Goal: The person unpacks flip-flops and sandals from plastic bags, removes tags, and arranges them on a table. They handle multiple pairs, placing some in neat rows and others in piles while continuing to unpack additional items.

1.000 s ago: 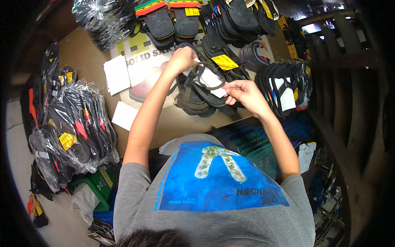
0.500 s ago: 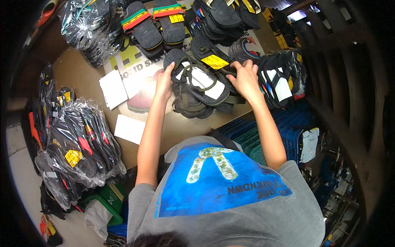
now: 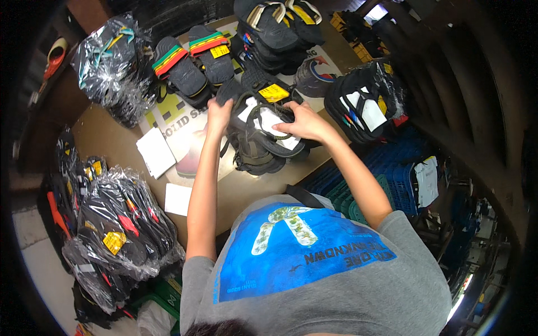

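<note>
A black sandal (image 3: 245,103) with a dark cord strap lies tilted on top of other dark sandals (image 3: 259,159) at the table's middle. A white card (image 3: 283,136) rests on its footbed under the cord. My left hand (image 3: 219,116) is closed on the sandal's left edge, fingers partly hidden beneath. My right hand (image 3: 307,122) pinches the cord strap over the card, its thumb and fingers bent around it. Just beyond the sandal is a yellow tag (image 3: 273,93) on a second black sandal, which is partly covered.
White cards (image 3: 156,153) and a single card (image 3: 177,199) lie on the brown table (image 3: 109,137). Plastic-wrapped sandals stand at left (image 3: 120,224) and far left (image 3: 115,70). Striped-strap slides (image 3: 188,78) and stacked sandals (image 3: 274,33) are behind. Blue crates (image 3: 395,179) sit at right.
My right hand has shifted left from the far sandal's side onto the cord strap and card. My left hand has stayed at the sandal's left edge. The whole view has tilted slightly.
</note>
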